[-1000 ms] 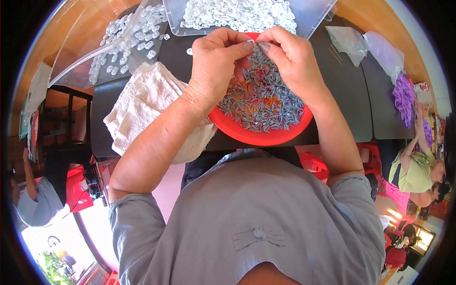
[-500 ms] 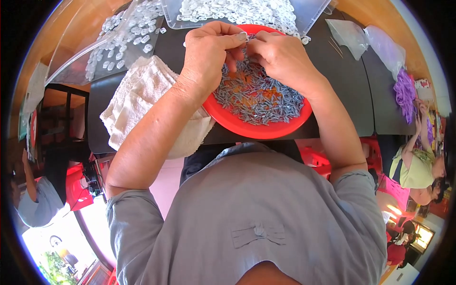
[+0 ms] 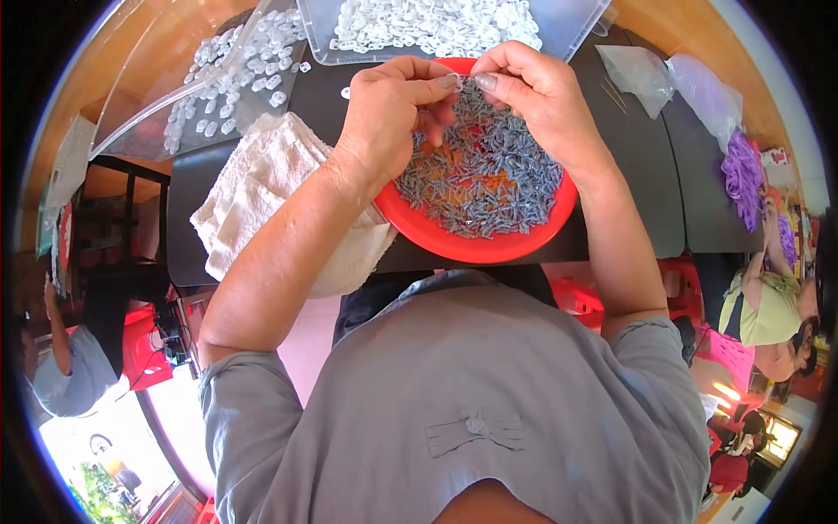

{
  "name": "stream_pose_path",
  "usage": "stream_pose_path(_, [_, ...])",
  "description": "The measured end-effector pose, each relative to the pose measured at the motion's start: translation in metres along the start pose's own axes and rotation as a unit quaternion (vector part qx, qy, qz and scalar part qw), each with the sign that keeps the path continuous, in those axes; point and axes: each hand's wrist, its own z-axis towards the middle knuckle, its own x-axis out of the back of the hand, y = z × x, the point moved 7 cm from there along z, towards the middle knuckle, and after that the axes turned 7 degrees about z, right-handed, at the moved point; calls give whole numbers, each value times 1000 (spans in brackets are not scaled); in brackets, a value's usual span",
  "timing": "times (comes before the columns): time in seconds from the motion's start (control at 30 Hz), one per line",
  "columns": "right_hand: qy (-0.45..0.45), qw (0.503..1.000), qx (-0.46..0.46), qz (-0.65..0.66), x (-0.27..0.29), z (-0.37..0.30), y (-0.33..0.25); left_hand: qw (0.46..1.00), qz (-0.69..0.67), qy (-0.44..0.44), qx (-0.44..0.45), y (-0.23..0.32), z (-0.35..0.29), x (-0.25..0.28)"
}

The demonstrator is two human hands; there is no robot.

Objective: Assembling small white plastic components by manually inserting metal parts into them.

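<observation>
Over the far rim of a red basin (image 3: 476, 251), my two hands meet with their fingertips nearly touching. My left hand (image 3: 388, 109) is closed in a pinch on a small white plastic piece (image 3: 460, 83), mostly covered by the fingers. Thumb and forefinger of my right hand (image 3: 546, 100) are pinched together beside it; whatever lies between them is too small to make out. Many small grey, screw-shaped pieces (image 3: 480, 205) fill the basin, with orange-red patches of its bottom showing through.
A folded cream towel (image 3: 262, 188) lies left of the basin. Beyond stand a clear bin (image 3: 559, 39) of white pieces and a clear bag (image 3: 140, 131) with more. Plastic bags (image 3: 642, 74), thin sticks (image 3: 615, 94) and purple cords (image 3: 742, 179) lie right. Other people sit on both sides.
My right hand has turned and drawn slightly back from the left, its thumb now showing. My left hand keeps its pinch at nearly the same spot.
</observation>
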Motion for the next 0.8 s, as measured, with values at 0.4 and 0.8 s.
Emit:
stream_pose_path(0.4, [38, 993, 79, -83, -4, -1, -7, 1000, 3, -8, 7, 4, -4, -4])
stream_pose_path(0.8, [14, 999, -11, 38, 1, -1, -1, 1000, 13, -10, 8, 4, -5, -4])
